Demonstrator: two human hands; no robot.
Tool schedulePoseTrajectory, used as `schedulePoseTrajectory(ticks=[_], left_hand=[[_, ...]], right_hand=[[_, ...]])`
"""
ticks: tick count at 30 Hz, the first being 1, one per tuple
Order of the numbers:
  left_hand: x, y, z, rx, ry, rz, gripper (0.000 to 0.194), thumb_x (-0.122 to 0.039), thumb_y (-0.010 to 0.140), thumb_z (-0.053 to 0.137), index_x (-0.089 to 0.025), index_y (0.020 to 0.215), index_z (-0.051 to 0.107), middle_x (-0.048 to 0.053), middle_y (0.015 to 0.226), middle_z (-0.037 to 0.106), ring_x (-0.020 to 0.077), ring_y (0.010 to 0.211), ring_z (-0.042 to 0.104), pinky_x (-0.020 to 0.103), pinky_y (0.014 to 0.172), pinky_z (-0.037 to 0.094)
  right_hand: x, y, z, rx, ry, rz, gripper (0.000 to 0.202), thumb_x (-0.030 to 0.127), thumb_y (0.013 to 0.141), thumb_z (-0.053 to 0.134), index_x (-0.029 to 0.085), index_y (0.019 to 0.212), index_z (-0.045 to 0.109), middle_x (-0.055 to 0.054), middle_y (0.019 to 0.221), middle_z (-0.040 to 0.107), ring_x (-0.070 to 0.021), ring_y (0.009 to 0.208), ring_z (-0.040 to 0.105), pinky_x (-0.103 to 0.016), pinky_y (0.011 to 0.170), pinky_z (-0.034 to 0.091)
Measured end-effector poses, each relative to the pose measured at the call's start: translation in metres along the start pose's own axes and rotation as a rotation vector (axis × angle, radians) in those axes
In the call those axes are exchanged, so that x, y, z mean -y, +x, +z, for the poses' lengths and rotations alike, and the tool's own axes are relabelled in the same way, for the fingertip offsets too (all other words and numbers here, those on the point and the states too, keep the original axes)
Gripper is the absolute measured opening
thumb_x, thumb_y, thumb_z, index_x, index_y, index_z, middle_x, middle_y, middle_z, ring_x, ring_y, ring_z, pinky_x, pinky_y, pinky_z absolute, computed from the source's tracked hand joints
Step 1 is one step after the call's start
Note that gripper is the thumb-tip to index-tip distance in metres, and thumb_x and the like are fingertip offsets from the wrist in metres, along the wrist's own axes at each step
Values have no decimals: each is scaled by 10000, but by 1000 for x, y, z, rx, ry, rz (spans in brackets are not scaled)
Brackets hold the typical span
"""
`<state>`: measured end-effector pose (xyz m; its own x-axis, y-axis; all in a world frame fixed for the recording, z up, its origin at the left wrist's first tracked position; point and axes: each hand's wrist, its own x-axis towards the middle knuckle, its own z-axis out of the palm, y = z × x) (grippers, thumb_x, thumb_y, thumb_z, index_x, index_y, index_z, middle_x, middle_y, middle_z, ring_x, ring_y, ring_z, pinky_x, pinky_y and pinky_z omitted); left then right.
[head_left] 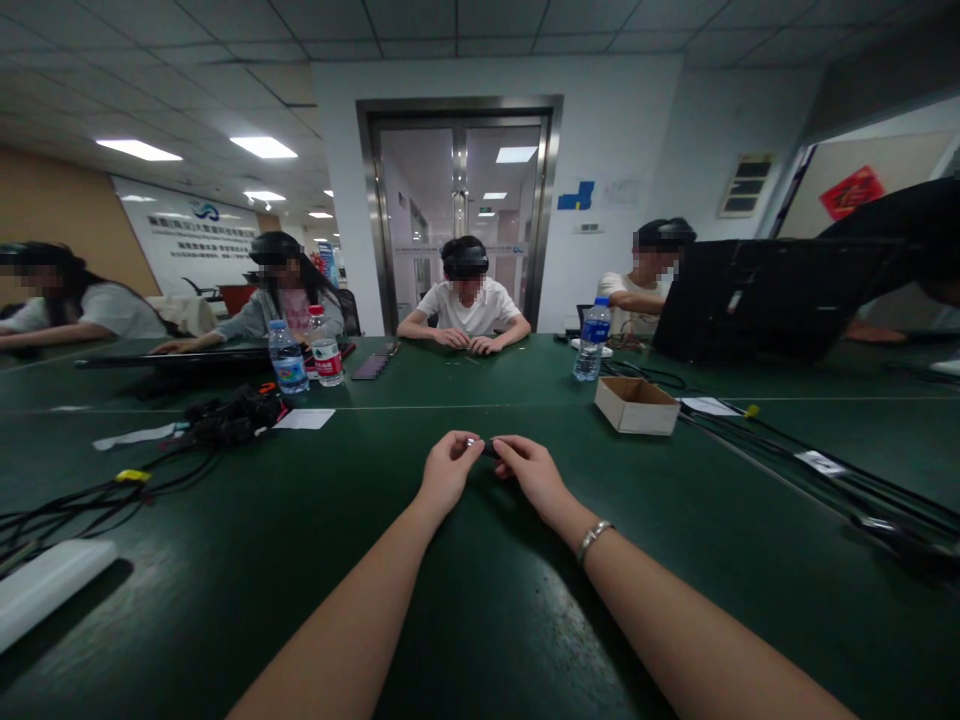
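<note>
Over the middle of the green table [352,520], my left hand [445,474] and my right hand [534,478] meet at the fingertips. Between them is a small black-and-silver object [488,448], too small to name. My left thumb and fingers pinch its shiny silver end. The dark end sits in the pinch of my right hand, whose wrist wears a silver bracelet [592,538]. Fingers cover much of the object.
An open cardboard box [637,418] stands ahead on the right, near a water bottle [592,340]. Black cables [787,450] run along the right; a cable bundle [232,415] and two bottles lie left. Several people sit around the table. A white block [56,585] is at near left.
</note>
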<state>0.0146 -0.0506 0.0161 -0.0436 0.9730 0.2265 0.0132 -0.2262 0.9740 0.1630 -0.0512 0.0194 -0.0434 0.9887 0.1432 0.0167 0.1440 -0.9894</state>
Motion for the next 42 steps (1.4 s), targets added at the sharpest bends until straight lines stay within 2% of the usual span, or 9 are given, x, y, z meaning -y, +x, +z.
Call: schedulePoseTrajectory(ticks=[4,10,15,20,27,31,37,42], left_hand=[[-1,0,-2,26,-31,35,212,-292,687,706,-159,846,659,57,857,679,175,831,633,318,820,485],[-4,-1,-3,5,-34,19,218,-282,676,725,-154,846,673,71,844,694,185,802,645,337,813,492],[1,2,-3,-35,38,-10,263,-386,692,689,-143,790,668,44,700,662,162,678,610,293,696,471],[0,1,-4,-74,157,-24,363,-513,705,630,-156,653,592,-5,571,567,125,550,520,248,567,393],[0,3,-4,-158,266,-56,487,-633,726,525,-170,574,536,-19,534,512,116,523,466,237,530,340],[2,4,-5,-146,203,-56,445,-602,716,563,-169,616,563,-20,561,521,115,542,473,236,545,355],[-3,2,-6,-60,9,-28,345,-492,665,671,-154,701,610,-25,596,534,106,574,493,235,583,389],[-8,-2,-6,-34,-44,-27,279,-396,663,694,-155,797,655,13,722,619,121,657,546,247,635,425]], right_hand=[[2,-1,0,17,2,2,330,351,724,660,131,969,662,-50,796,679,-100,557,568,-237,564,474],[0,0,-1,50,-7,-21,320,326,733,634,143,995,628,-14,745,630,-91,559,557,-236,573,466],[-2,-2,-1,84,-32,-64,329,294,712,632,166,1014,606,22,715,576,-104,618,578,-244,607,478],[0,-4,0,82,-81,-98,346,252,694,633,188,1031,587,-1,860,592,-100,649,576,-247,607,489],[4,-5,1,104,-62,-109,321,224,703,614,201,1020,567,-10,898,594,-101,642,584,-252,592,476],[2,-4,0,102,-65,-114,326,258,710,624,200,1026,568,-17,906,587,-105,645,585,-254,587,475],[-1,-2,0,92,-65,-105,348,301,701,641,194,1028,587,-14,896,566,-101,627,583,-258,581,474],[0,-2,0,84,-60,-95,361,309,702,645,188,1037,590,-6,856,560,-105,620,586,-261,580,476]])
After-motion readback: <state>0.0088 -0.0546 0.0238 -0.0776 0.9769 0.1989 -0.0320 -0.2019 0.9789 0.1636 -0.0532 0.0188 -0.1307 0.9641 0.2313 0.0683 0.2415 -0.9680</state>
